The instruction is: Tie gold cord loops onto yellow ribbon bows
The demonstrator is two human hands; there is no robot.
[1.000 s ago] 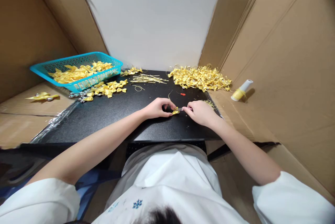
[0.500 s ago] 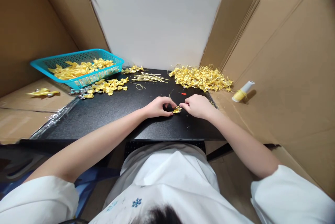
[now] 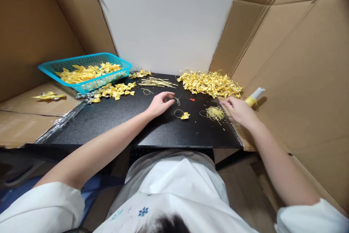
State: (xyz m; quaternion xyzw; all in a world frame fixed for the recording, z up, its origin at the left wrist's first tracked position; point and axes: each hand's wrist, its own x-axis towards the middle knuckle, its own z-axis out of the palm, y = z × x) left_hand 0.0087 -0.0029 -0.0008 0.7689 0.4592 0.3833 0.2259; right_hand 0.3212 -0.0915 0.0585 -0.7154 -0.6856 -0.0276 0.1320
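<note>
A small yellow ribbon bow [image 3: 185, 115] with a loop of cord lies on the black table, untouched by either hand. My left hand [image 3: 160, 104] is over the table just beyond the bow, thumb and fingers curved and apart. Close to its fingertips is a short curl of yellow cord [image 3: 178, 100]. At the table's right edge, my right hand [image 3: 238, 110] has its fingertips closed on a thin greyish pointed thing [image 3: 217, 101], too small to name. Below those fingertips lies a tangle of yellow cord pieces [image 3: 215, 113].
A turquoise basket [image 3: 84, 88] of yellow bows stands at the back left, loose bows [image 3: 117, 90] before it. Cut cords [image 3: 158, 82] and a large bow heap [image 3: 209, 82] lie at the back. A red piece [image 3: 192, 99] and a spool [image 3: 255, 96] are to the right.
My hands have parted and the bow now lies on the table. My right hand moved right, uncovering the cord tangle; my left drew back slightly up and left.
</note>
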